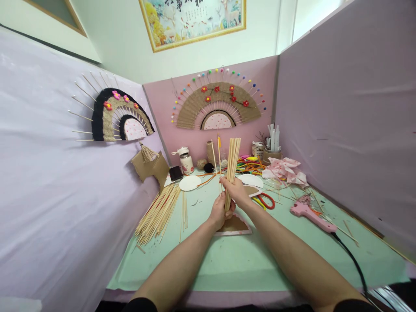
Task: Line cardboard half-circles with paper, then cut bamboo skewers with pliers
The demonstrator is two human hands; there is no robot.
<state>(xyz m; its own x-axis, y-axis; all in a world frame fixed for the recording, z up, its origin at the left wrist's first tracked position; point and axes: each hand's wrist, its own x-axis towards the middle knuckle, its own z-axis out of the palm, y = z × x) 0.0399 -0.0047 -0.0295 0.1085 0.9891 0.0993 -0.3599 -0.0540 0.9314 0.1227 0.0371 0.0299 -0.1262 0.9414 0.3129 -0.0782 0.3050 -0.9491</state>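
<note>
An upright bundle of thin wooden sticks [233, 158] stands above the middle of the table. My left hand [218, 212] is wrapped round its lower end. Higher up, my right hand [236, 190] closes on the sticks from the right side. Two loose sticks [219, 162] rise just left of the bundle near the right fingertips; which hand holds them is unclear. Beneath my hands lies a brown half-round card piece with a pale edge [235, 226]. Many more sticks [159, 212] are spread in a pile at the left, with a few [184, 210] beside them.
A pink glue gun [313, 216] with a black cord lies right. Red-handled scissors [267, 201], white discs [190, 183], coloured stems [250, 165], a jar [186, 161] and crumpled pink fabric [284, 171] lie further back. Fan decorations [221, 104] hang on the partitions.
</note>
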